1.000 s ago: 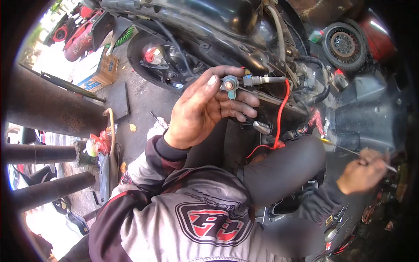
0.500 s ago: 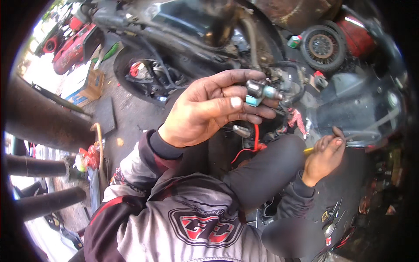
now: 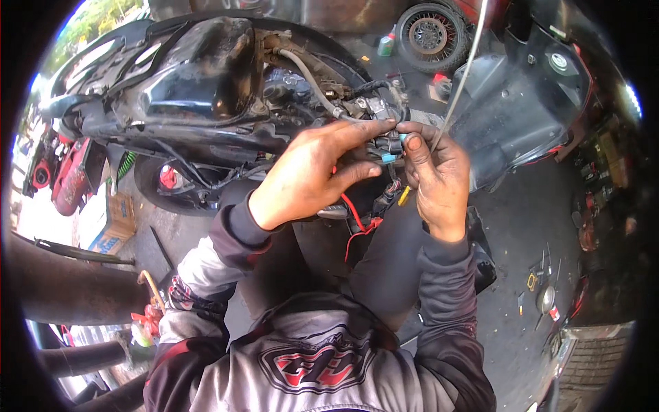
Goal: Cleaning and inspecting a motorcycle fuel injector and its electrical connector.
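My left hand [image 3: 309, 175] and my right hand [image 3: 436, 175] meet in front of a stripped black scooter frame [image 3: 199, 89]. Together they pinch a small metal part with a black connector and a turquoise tip [image 3: 388, 147]. My right hand also holds a thin grey rod [image 3: 458, 82] that runs up past the top edge, with a yellow handle end [image 3: 403, 198] poking out below the fingers. Red wires [image 3: 353, 220] hang down from the part between my hands, over my dark trousers.
A black scooter body panel [image 3: 528, 96] lies at the right, a small wheel [image 3: 432, 31] and a green bottle [image 3: 386, 44] behind it. Small tools and bolts [image 3: 542, 288] are scattered on the floor at the right. A cardboard box [image 3: 117, 220] and thick pipes [image 3: 62, 288] are at the left.
My right hand came up from the floor at the right with the rod and joined my left hand on the small part. The view swung toward the scooter frame.
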